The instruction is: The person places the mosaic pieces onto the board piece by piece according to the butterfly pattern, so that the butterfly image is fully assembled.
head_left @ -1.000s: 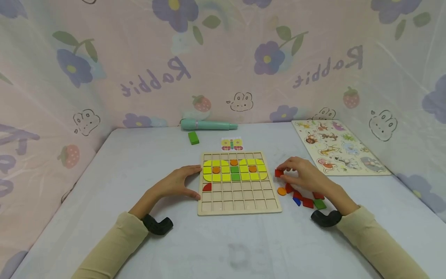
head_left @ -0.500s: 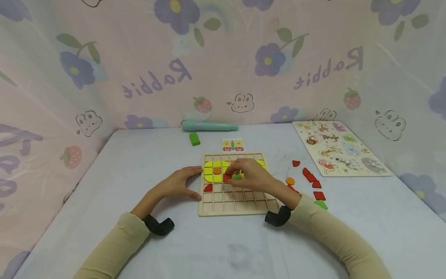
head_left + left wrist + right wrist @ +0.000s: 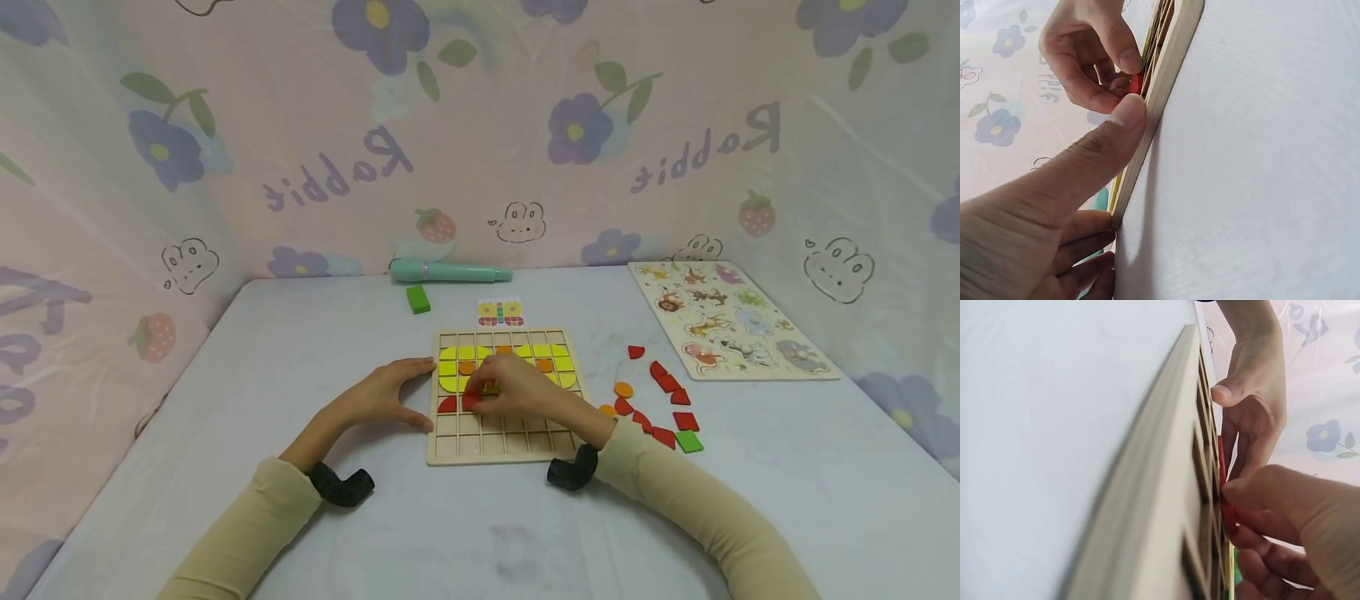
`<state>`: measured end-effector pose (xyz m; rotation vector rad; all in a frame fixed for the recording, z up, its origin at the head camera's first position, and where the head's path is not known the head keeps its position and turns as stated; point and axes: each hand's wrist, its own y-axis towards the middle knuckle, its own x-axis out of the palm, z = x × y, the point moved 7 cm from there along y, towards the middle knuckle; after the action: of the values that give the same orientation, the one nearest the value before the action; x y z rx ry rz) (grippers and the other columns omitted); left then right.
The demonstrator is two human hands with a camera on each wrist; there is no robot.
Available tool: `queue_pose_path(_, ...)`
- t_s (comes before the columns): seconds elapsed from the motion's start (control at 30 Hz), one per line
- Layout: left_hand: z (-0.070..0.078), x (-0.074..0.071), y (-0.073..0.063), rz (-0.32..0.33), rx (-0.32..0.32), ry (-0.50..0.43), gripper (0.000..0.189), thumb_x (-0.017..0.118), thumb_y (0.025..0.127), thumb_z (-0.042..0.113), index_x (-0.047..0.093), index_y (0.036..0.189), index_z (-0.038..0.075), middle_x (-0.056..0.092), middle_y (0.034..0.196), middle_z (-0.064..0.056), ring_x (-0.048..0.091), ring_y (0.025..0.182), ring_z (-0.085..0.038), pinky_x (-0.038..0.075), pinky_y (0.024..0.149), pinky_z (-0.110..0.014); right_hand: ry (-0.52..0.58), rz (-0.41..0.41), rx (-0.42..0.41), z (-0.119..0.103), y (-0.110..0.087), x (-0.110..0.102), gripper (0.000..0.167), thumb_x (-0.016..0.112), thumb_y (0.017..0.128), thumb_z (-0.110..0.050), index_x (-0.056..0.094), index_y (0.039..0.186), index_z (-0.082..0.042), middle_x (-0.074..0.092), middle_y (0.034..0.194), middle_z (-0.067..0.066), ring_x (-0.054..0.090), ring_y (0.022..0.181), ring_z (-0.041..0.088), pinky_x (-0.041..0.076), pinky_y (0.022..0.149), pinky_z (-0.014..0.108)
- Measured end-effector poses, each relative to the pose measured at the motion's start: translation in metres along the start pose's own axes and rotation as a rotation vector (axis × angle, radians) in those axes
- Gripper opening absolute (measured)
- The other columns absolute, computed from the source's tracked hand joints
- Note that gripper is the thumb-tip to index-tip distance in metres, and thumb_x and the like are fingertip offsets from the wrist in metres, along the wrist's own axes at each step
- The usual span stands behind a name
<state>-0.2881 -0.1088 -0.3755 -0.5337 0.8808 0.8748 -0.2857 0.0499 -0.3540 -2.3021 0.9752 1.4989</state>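
Observation:
A wooden grid board (image 3: 517,450) lies on the table with yellow tiles (image 3: 467,384) and orange discs (image 3: 544,365) set in its upper rows. At its left edge rests my left hand (image 3: 382,393), thumb and fingers spread along the rim. My right hand (image 3: 517,387) reaches over the board and pinches a red square tile (image 3: 470,402) between thumb and fingers. That tile is beside a red quarter-round tile (image 3: 447,404) in the row below the yellow ones. In the right wrist view, the pinched red tile (image 3: 1229,519) is at the grid. My right hand hides the board's middle.
Loose red tiles (image 3: 669,382), orange discs (image 3: 623,389) and a green tile (image 3: 689,442) lie right of the board. Behind it are a butterfly pattern card (image 3: 500,312), a green block (image 3: 418,299) and a teal microphone-shaped object (image 3: 450,272). An animal puzzle board (image 3: 731,321) lies far right.
My right hand has carried the red square tile from the loose pieces leftward onto the board, beside the red quarter-round. Loose tiles on the right have come into view. My left hand stays put.

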Motion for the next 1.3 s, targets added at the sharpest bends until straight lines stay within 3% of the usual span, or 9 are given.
queue_pose_path(0.5,-0.001,0.003,0.003,-0.002,0.011,-0.003,0.095,0.082,0.066,0.045,0.039,0.142,0.007,0.037,0.147,-0.01,0.029,0.136,-0.031,0.025,0.11,-0.05,0.018,-0.004,-0.01,0.0,0.0,0.004,0.024,0.073,0.082,-0.024,0.072,0.101,-0.01,0.069,0.093,-0.004,0.055,0.082,0.006,0.049,0.074,0.018)
queue_pose_path(0.7,-0.002,0.004,0.004,0.001,0.009,-0.001,0.095,0.082,0.066,0.045,0.039,0.142,0.007,0.036,0.147,-0.01,0.029,0.137,-0.03,0.025,0.111,-0.049,0.0,0.048,-0.039,0.003,-0.013,-0.013,0.019,0.073,0.082,-0.023,0.073,0.097,-0.01,0.067,0.089,-0.003,0.056,0.08,0.012,0.048,0.069,0.022)
queue_pose_path(0.83,-0.001,0.004,0.004,0.006,0.013,0.002,0.095,0.082,0.066,0.043,0.039,0.142,0.006,0.036,0.147,-0.01,0.029,0.137,-0.03,0.025,0.111,-0.049,-0.014,0.1,-0.025,0.012,-0.035,-0.036,0.016,0.073,0.081,-0.019,0.072,0.094,-0.01,0.066,0.089,-0.003,0.058,0.082,0.013,0.05,0.07,0.026)
queue_pose_path(1.0,0.0,0.003,0.003,0.002,0.001,0.005,0.095,0.082,0.066,0.044,0.038,0.142,0.006,0.036,0.147,-0.01,0.029,0.136,-0.031,0.026,0.11,-0.049,0.019,0.147,0.049,0.035,-0.08,-0.066,0.014,0.074,0.08,-0.015,0.071,0.093,-0.013,0.065,0.09,-0.008,0.056,0.082,0.01,0.052,0.07,0.032)
queue_pose_path(1.2,-0.002,0.001,0.0,0.005,-0.011,0.005,0.096,0.082,0.066,0.044,0.039,0.142,0.006,0.036,0.147,-0.011,0.029,0.136,-0.032,0.026,0.11,-0.05,-0.017,0.245,0.099,0.062,-0.138,-0.089,0.012,0.074,0.08,-0.015,0.069,0.091,-0.018,0.064,0.085,-0.015,0.053,0.075,0.003,0.051,0.066,0.025)
queue_pose_path(1.3,-0.003,0.001,0.001,0.004,-0.008,0.006,0.096,0.082,0.065,0.045,0.039,0.142,0.006,0.036,0.147,-0.011,0.03,0.136,-0.032,0.027,0.11,-0.05,-0.018,0.231,0.136,0.072,-0.162,-0.091,0.014,0.075,0.079,-0.017,0.068,0.091,-0.017,0.064,0.086,-0.014,0.054,0.075,0.003,0.05,0.066,0.024)
